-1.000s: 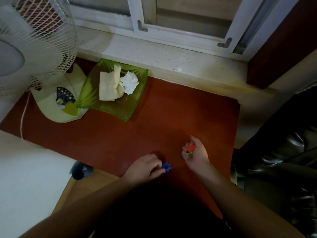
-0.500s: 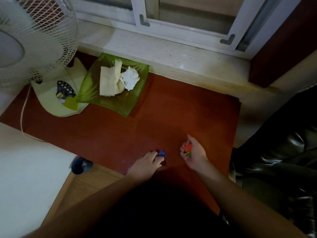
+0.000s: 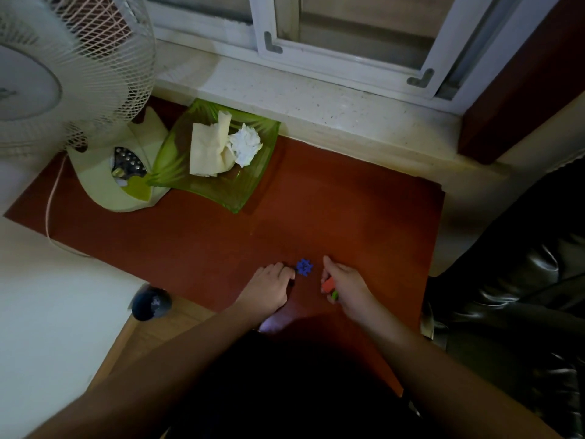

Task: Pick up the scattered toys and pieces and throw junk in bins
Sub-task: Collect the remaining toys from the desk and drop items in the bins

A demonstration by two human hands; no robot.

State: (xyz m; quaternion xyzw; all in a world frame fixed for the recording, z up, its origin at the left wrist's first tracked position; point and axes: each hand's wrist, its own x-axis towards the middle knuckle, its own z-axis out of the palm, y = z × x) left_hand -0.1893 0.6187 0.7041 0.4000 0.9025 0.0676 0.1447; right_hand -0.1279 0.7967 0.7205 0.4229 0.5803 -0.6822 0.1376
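A small blue gear-shaped toy piece sits at the tips of my left hand, whose curled fingers pinch its left edge low over the red-brown table. My right hand is just right of it, fingers curled around a red piece and a small green piece. At the back left, a green glass dish holds a crumpled white tissue and folded beige paper.
A white fan stands at the left, its base touching the dish and its cord trailing off the table. A dark round object lies below the table's left edge. A black leather seat is at the right, a window sill behind.
My left hand has carried the blue piece forward, away from me. My right hand has turned its thumb toward the blue piece, and the gap between the hands has narrowed.
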